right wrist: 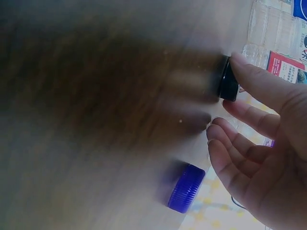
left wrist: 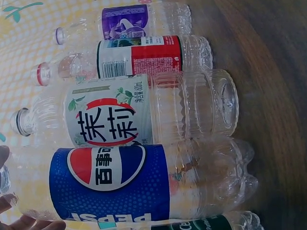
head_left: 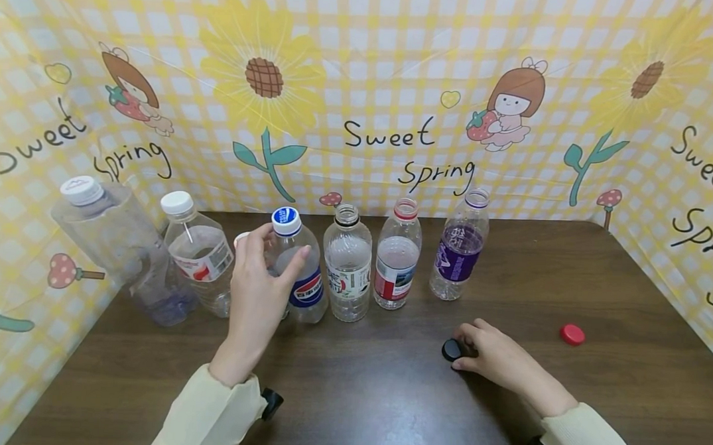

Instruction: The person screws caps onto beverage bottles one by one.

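Note:
My left hand (head_left: 258,281) has its thumb and fingers curled round the upper part of a clear Pepsi bottle (head_left: 308,290), just below its white-and-blue cap (head_left: 286,221). In the left wrist view, the fingertips (left wrist: 7,201) sit at the neck of this upright bottle, whose blue label (left wrist: 108,187) faces the camera. My right hand (head_left: 500,355) pinches a small black cap (head_left: 451,349) between thumb and index finger, low over the table; the other fingers are loosely bent. A blue-purple cap (right wrist: 187,189) lies beside them in the right wrist view.
Right of the Pepsi bottle stand uncapped bottles: one with a black neck ring (head_left: 346,282), one red-ringed (head_left: 397,271), one purple-labelled (head_left: 459,250). To the left are white-capped bottles, including a large one (head_left: 123,239). A red cap (head_left: 572,335) lies at right. Patterned cloth hangs behind.

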Tool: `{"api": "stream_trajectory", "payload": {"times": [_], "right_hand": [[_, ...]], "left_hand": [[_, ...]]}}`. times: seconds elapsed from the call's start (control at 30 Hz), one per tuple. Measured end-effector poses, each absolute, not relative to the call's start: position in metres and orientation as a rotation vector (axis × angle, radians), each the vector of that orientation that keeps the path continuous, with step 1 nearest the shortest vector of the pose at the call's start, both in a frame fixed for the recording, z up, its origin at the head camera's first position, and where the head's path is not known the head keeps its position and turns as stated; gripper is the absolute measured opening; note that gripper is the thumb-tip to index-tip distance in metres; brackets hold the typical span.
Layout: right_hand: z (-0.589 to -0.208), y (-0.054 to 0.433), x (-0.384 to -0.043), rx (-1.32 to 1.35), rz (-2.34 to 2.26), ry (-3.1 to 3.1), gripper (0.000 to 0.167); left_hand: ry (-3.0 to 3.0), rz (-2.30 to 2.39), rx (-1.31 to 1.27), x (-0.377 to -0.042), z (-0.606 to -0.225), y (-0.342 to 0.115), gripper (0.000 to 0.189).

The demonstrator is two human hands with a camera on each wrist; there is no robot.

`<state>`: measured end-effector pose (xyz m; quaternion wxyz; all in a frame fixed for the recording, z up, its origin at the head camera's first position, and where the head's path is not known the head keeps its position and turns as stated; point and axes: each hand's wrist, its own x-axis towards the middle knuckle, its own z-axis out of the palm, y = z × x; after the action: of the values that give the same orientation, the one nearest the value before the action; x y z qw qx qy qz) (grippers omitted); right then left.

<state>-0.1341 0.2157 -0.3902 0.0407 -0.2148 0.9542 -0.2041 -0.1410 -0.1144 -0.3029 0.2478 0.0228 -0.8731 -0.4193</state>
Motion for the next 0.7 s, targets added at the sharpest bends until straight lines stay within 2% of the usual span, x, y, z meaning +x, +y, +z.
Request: {"api": "stream_trajectory", "payload": {"times": [0.43,0.7], "right_hand": [[-0.39,0.2141,-0.1359,-0.649,-0.587,2.925,0.033],[-0.3887,0.2127,-0.1363,-0.632,-0.598,2.924,0.028]], "left_hand": [[-2.391,-1.112,0.061,-0.1448,-0.3038,-0.1131,0.064],[-2.399,-1.094,0.055,-0.1466,-0.3034,-0.1113,0.066]]}}
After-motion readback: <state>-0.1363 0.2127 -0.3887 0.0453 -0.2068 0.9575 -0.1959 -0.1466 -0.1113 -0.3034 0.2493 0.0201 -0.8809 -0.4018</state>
